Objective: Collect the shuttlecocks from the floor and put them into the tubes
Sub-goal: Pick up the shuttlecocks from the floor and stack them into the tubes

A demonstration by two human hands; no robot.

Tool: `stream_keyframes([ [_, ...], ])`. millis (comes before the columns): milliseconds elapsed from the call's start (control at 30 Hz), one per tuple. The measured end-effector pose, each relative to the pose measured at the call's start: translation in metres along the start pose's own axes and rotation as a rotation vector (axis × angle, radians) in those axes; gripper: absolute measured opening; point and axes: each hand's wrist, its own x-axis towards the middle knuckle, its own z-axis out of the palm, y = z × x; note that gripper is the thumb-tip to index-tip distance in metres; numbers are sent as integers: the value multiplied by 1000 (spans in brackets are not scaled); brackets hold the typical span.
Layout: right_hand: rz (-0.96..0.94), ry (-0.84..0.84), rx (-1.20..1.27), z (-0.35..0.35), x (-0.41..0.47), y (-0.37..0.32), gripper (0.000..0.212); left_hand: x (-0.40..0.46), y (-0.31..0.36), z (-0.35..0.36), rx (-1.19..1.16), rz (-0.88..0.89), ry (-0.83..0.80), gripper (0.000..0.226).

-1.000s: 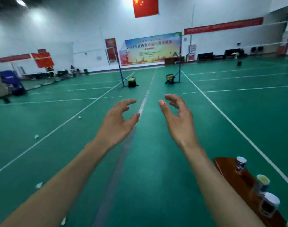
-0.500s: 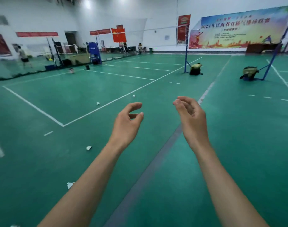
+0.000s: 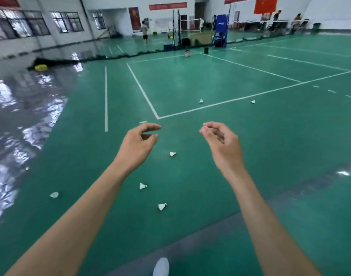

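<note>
Several white shuttlecocks lie scattered on the green court floor. One shuttlecock (image 3: 172,154) lies between my hands, another (image 3: 142,186) under my left forearm's edge, a third (image 3: 162,206) nearer to me. A further one (image 3: 54,194) lies off to the left, and two more (image 3: 201,101) (image 3: 253,101) rest far ahead by the white line. My left hand (image 3: 137,146) and my right hand (image 3: 222,144) are stretched out in front, fingers loosely curled, holding nothing. No tubes are in view.
A white shoe tip (image 3: 161,266) shows at the bottom edge. A shiny grey floor (image 3: 21,116) borders the court on the left. A low dark net (image 3: 130,54) fences the far side, with a blue stand (image 3: 220,30) and people beyond it.
The view has swung left, away from the table with tubes and the net posts. More shuttlecocks now lie close in front. Both hands stay raised and empty, fingers a little more curled.
</note>
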Motion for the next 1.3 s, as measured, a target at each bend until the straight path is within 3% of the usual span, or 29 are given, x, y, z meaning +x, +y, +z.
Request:
stream_keyframes([
  [333, -6, -151, -145, 73, 196, 79, 3, 188, -108, 0, -40, -57, 55, 28],
  [733, 150, -341, -264, 144, 434, 203, 5, 433, -213, 32, -73, -214, 71, 33],
  [1133, 74, -790, -286, 235, 703, 352, 7, 614, -313, 82, 83, -418, 405, 27],
  [1300, 44, -995, -315, 312, 787, 396, 6, 655, -360, 67, 93, -541, 536, 26],
])
